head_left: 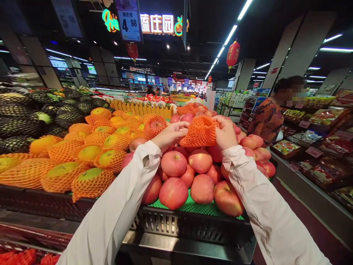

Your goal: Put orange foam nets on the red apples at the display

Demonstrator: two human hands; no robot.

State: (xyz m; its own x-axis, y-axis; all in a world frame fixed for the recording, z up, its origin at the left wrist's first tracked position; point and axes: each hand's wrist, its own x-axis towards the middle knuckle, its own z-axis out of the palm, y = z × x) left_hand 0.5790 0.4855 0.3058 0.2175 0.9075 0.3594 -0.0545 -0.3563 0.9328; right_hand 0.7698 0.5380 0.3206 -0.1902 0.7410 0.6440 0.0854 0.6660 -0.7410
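Both hands up over the apple pile, working one orange foam net (200, 131) between them. Left hand (171, 135) pinches the net's left rim with fingertips; right hand (226, 133) grips the right rim, fingers curled over the edge. The net sits directly between the two hands, held off the fruit, mouth stretched sideways. Whether an apple is already inside is hard to tell: the mesh bulges but nothing red shows clearly through it. To do this well, judged from the grip: keep the pull even on both rims so the thin mesh does not tear, hold the opening wide, and keep the wrists above the pile so no fruit gets knocked loose. Bare apples (173, 163) lie just below and toward the body from both hands, stacked on a green mat in a black crate (193, 224). Netted oranges (91, 180) lie well left of the left hand. A person (268, 116) in a patterned top stands beyond the right hand, in the aisle.
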